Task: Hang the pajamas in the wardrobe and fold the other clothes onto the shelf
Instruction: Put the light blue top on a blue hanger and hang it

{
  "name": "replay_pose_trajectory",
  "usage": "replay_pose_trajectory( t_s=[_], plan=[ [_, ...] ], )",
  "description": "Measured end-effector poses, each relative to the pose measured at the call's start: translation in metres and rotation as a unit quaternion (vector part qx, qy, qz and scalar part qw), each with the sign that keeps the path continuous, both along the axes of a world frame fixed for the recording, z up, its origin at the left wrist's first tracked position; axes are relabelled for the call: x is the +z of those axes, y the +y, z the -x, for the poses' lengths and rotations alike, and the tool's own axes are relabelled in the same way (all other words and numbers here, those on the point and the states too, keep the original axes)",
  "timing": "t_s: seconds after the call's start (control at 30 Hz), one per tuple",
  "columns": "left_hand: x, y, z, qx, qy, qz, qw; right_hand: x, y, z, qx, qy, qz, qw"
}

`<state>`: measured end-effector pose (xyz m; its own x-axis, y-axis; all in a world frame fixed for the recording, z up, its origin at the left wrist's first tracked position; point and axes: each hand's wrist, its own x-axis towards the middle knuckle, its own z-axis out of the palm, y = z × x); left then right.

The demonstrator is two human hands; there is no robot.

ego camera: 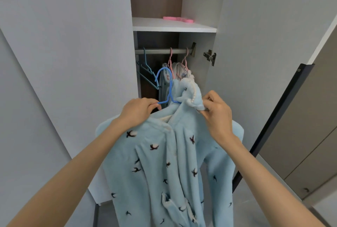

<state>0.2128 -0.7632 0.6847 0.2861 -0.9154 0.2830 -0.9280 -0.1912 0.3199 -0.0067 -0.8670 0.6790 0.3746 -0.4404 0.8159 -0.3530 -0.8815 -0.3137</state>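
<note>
While the white wardrobe (73,44) stands open with its right door (264,35) swung wide, a pale blue fleece pajama top (164,163) patterned with small dark birds fills the lower middle of the view, held up in front of the opening — not yet on the rail. It hangs from a blue hanger (168,88), whose hook rises free below the metal rail (162,51). Above the rail a white shelf (173,25) carries a flat pink object (177,19). On the rail hang a teal hanger (146,66) at the left, bare, and two pink hangers (184,62) to the right with pale garments (177,71) draped on them. At the left shoulder of the top, the left hand (138,111) is closed around the hanger's arm and the fabric over it. Opposite, the right hand (218,112) pinches the white-trimmed collar (191,93) between thumb and fingers, lifting it beside the hanger's neck.
</note>
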Motion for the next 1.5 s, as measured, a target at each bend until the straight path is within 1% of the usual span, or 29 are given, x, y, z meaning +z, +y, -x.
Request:
replay_pose_trajectory(
  t_s=[0.07, 0.1, 0.17, 0.2, 0.23, 0.3, 0.33, 0.4, 0.43, 0.53, 0.57, 0.73, 0.87, 0.93, 1.0, 1.07, 1.13, 1.17, 1.23, 1.27, 1.3, 1.33, 1.43, 1.47, 1.5],
  plan=[
    [0.0, 0.0, 0.006, 0.01, 0.016, 0.047, 0.999, -0.002, 0.005, 0.001, 0.045, 0.027, 0.041, 0.998],
    [0.001, 0.0, 0.008, 0.016, 0.022, 0.082, 0.996, -0.004, 0.006, 0.002, 0.085, 0.065, 0.044, 0.993],
    [0.004, 0.003, 0.009, 0.004, 0.032, 0.145, 0.989, -0.008, 0.006, 0.009, 0.14, 0.158, 0.02, 0.977],
    [0.006, 0.005, 0.009, -0.008, 0.035, 0.169, 0.985, -0.01, 0.003, 0.014, 0.145, 0.183, 0.004, 0.972],
    [0.009, 0.008, 0.008, -0.018, 0.034, 0.188, 0.981, -0.012, 0.001, 0.019, 0.135, 0.178, -0.009, 0.975],
    [0.015, 0.012, 0.005, -0.028, 0.034, 0.215, 0.976, -0.011, -0.004, 0.027, 0.095, 0.123, -0.04, 0.987],
    [0.018, 0.014, 0.002, -0.032, 0.041, 0.222, 0.974, -0.009, -0.007, 0.03, 0.068, 0.098, -0.039, 0.992],
    [0.023, 0.017, -0.002, -0.036, 0.063, 0.219, 0.973, -0.005, -0.016, 0.032, 0.012, 0.086, -0.011, 0.996],
    [0.025, 0.018, -0.003, -0.034, 0.075, 0.213, 0.974, -0.004, -0.021, 0.032, 0.0, 0.104, -0.01, 0.995],
    [0.026, 0.021, -0.005, -0.03, 0.093, 0.207, 0.973, -0.005, -0.029, 0.034, 0.005, 0.191, -0.073, 0.979],
    [0.026, 0.021, -0.005, -0.025, 0.094, 0.206, 0.974, -0.007, -0.028, 0.034, 0.006, 0.205, -0.077, 0.976],
    [0.02, 0.025, -0.009, 0.015, 0.109, 0.186, 0.976, -0.02, -0.026, 0.033, -0.024, 0.22, 0.03, 0.975],
    [0.012, 0.024, -0.012, 0.032, 0.122, 0.178, 0.976, -0.02, -0.023, 0.032, -0.009, 0.209, 0.065, 0.976],
    [0.01, 0.026, -0.015, 0.033, 0.103, 0.177, 0.978, -0.017, -0.026, 0.033, -0.027, 0.229, 0.051, 0.972],
    [0.009, 0.031, -0.019, 0.029, 0.052, 0.165, 0.984, -0.015, -0.032, 0.037, -0.068, 0.249, 0.029, 0.966],
    [0.009, 0.036, -0.022, 0.017, 0.015, 0.143, 0.989, -0.009, -0.036, 0.041, -0.095, 0.214, -0.014, 0.972],
    [0.009, 0.04, -0.024, -0.012, 0.008, 0.129, 0.992, -0.006, -0.04, 0.042, -0.095, 0.151, -0.082, 0.98],
    [0.009, 0.04, -0.023, -0.032, 0.007, 0.129, 0.991, -0.004, -0.045, 0.042, -0.089, 0.14, -0.124, 0.978],
    [0.006, 0.037, -0.018, -0.064, 0.025, 0.142, 0.988, 0.002, -0.049, 0.042, -0.092, 0.197, -0.208, 0.954],
    [0.005, 0.034, -0.015, -0.068, 0.038, 0.148, 0.986, 0.005, -0.048, 0.043, -0.099, 0.226, -0.232, 0.941],
    [0.005, 0.031, -0.011, -0.067, 0.045, 0.153, 0.985, 0.005, -0.045, 0.042, -0.09, 0.232, -0.238, 0.939],
    [0.004, 0.029, -0.007, -0.065, 0.047, 0.154, 0.985, 0.006, -0.037, 0.041, -0.07, 0.222, -0.227, 0.945],
    [0.001, 0.023, 0.004, -0.073, 0.04, 0.139, 0.987, 0.001, -0.001, 0.024, 0.004, 0.117, -0.175, 0.978],
    [0.001, 0.021, 0.009, -0.077, 0.034, 0.136, 0.987, 0.001, 0.012, 0.016, 0.003, 0.101, -0.16, 0.982],
    [0.002, 0.019, 0.014, -0.082, 0.026, 0.138, 0.987, 0.0, 0.021, 0.009, -0.011, 0.113, -0.149, 0.982]
  ],
)
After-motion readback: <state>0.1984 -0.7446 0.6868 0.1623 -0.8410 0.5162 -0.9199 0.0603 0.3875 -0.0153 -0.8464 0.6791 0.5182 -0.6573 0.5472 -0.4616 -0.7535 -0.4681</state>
